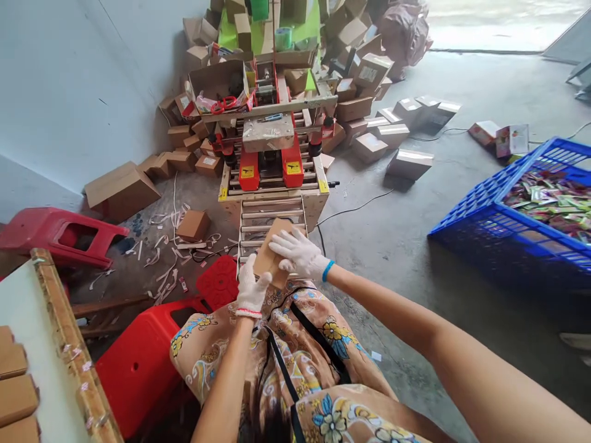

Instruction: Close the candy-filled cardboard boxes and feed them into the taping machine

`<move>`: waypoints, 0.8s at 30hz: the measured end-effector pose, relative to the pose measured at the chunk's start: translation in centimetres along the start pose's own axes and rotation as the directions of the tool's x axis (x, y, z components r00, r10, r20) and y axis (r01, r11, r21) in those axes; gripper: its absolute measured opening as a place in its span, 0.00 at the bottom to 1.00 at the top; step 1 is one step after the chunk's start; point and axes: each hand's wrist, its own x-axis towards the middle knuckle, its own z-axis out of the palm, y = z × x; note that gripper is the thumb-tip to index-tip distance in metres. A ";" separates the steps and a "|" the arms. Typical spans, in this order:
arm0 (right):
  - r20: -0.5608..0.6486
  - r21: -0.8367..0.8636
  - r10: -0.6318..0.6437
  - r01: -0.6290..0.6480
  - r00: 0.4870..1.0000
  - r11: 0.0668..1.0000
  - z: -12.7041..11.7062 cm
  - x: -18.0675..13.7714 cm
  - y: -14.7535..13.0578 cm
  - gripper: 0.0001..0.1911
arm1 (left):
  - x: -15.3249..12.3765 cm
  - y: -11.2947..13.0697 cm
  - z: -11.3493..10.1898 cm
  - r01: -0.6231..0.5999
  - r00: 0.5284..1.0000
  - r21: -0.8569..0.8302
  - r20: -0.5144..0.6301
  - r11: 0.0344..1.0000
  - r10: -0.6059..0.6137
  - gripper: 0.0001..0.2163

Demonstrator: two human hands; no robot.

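A small brown cardboard box rests on my knees at the near end of a roller conveyor. My left hand, in a white glove, grips the box's near left side. My right hand, also gloved, lies flat on top of the box with fingers pressed down. The conveyor leads into a box-taping machine with red and orange side belts.
Many sealed small boxes lie on the concrete floor beyond the machine. A blue crate of colourful packets stands at right. Red plastic stools sit at left, beside a wooden-edged table with flat cartons.
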 end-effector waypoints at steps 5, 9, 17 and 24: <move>-0.025 -0.037 0.233 -0.234 0.972 0.972 -0.9 2.5 1.0 0.32 | -2.9 1.2 2.6 0.188 0.982 -0.043 -0.017 0.981 -0.189 0.30; 0.075 0.003 0.217 -0.217 0.973 0.976 0.6 -0.5 -2.8 0.45 | -3.1 1.2 3.4 0.204 0.978 -0.042 -0.032 0.978 -0.205 0.29; 0.109 -0.030 0.142 -0.140 0.984 0.990 0.0 4.6 2.6 0.42 | -3.2 -1.4 1.0 0.337 0.940 -0.354 0.067 0.872 -0.336 0.30; -0.081 -0.110 0.352 -0.360 0.932 0.927 -4.8 19.2 10.2 0.34 | -6.8 -3.0 -9.0 0.305 0.898 -0.183 -0.271 0.934 -0.347 0.24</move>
